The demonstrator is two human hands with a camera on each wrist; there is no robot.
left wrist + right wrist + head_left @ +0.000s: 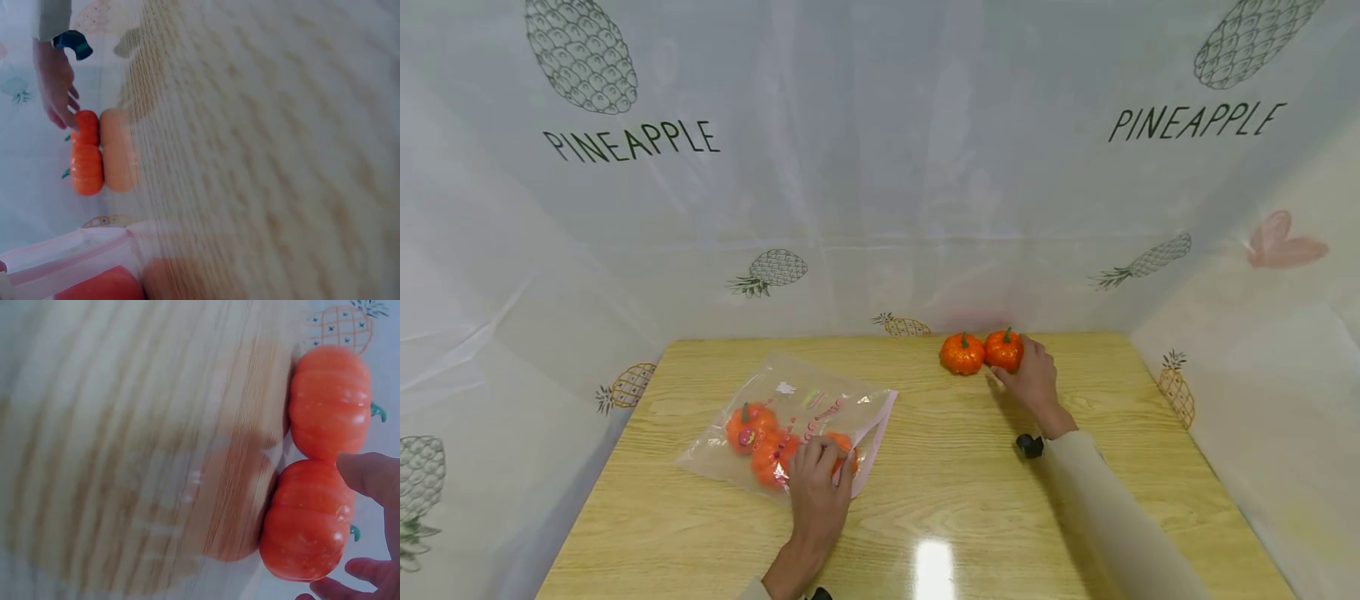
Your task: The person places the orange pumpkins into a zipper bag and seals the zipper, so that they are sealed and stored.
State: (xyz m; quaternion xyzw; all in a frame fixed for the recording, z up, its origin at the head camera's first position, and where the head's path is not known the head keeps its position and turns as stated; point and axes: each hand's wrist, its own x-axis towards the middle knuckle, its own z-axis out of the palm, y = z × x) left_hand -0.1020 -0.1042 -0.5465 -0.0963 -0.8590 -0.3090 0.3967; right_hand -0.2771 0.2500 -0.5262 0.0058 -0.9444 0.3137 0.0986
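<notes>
A clear zip bag (786, 367) with a pink edge lies on the left of the table, with orange toy pumpkins (751, 427) inside. My left hand (820, 487) grips the bag near its pink-edged mouth, over the pumpkin closest to that end. In the left wrist view, the bag's pink mouth (69, 250) stands partly raised, with an orange pumpkin (103, 287) in it. At the back of the table, my right hand (1033, 379) holds the right one of two pumpkins, its thumb and fingers around that pumpkin (1002, 350). The other pumpkin (962, 354) sits against it.
A wood-grain table (955, 467) carries everything. White sheeting (880, 192) printed with pineapples hangs close behind the back edge and along both sides. A dark wrist camera (1030, 446) sits at the right wrist.
</notes>
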